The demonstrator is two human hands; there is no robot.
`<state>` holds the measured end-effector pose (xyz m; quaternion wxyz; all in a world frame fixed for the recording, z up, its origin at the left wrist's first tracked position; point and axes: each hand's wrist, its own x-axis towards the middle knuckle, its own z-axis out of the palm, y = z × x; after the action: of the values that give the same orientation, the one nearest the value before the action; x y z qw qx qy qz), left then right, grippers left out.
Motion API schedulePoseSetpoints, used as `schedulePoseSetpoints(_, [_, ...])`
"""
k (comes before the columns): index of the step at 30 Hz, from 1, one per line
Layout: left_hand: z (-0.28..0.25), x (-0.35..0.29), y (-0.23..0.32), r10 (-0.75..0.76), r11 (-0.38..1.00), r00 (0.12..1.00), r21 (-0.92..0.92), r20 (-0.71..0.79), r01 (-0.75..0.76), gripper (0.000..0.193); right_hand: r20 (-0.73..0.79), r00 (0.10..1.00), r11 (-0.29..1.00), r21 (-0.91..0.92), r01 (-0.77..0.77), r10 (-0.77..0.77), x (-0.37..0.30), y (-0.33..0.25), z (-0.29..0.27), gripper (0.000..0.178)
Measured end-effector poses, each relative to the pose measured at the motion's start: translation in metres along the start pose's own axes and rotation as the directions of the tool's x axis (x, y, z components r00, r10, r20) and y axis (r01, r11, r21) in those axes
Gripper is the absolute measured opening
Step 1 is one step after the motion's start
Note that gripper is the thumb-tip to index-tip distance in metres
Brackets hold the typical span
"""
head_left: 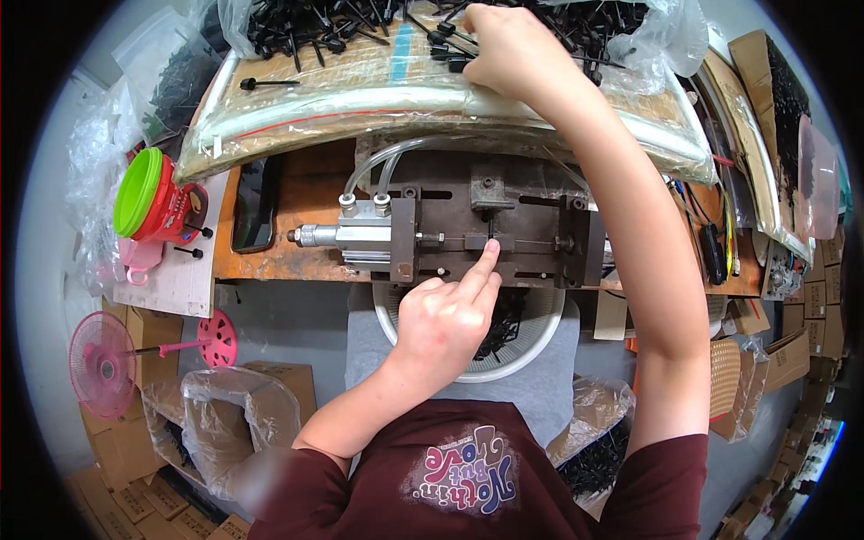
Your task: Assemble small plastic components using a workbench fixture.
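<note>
Fingers of my left hand [443, 326] curl, forefinger straight at a black piece [491, 226] in the fixture [450, 171]; my right hand [515, 56] bends over the heap [335, 45], both grips hidden. Below the left, the basket [513, 365] looks part-filled; plenty seems left.

- A worn, orange-brown wooden bench [261, 267] extends to the left and right of the hands [445, 324].
- A pale board [175, 286] sits at the bench's end, left of the hands.
- A whitish wall [54, 225] rises farther left, partly hidden by clear plastic sheeting [103, 162].
- Grey floor [283, 328] shows beyond the bench's near edge, lower and left of the hands.
- A pink fan [102, 364] stands there, beside cardboard cartons [126, 441].
- Brown boxes [814, 301] are stacked far right of the hands.
- Low at far right, a bluish-white strip [823, 454] glows, its source unclear.
</note>
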<state>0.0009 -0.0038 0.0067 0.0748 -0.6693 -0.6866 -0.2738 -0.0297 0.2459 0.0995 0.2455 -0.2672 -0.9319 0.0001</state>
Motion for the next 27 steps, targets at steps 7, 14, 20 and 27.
schedulePoseSetpoints(7, [-0.032,-0.008,0.005,-0.031,0.96,0.996,-0.275,0.084,0.053,0.028,0.3,0.954,0.993,-0.106,0.06,-0.025,0.033,0.008,-0.003,0.03])
schedulePoseSetpoints(14, [-0.056,-0.02,0.004,-0.101,0.762,0.982,-0.623,0.161,0.18,0.034,0.03,0.987,0.988,0.027,0.155,-0.155,0.008,0.037,-0.016,0.034])
schedulePoseSetpoints(20, [-0.061,-0.006,-0.013,-0.218,0.689,0.971,-0.72,-0.099,0.081,0.032,-0.041,0.988,0.973,0.174,0.155,-0.15,-0.016,0.017,-0.05,0.024])
schedulePoseSetpoints(27, [-0.058,0.004,-0.024,-0.51,0.45,0.842,-0.888,-0.174,0.09,0.041,-0.44,0.779,0.795,0.203,0.572,-0.448,-0.051,0.009,-0.054,0.027])
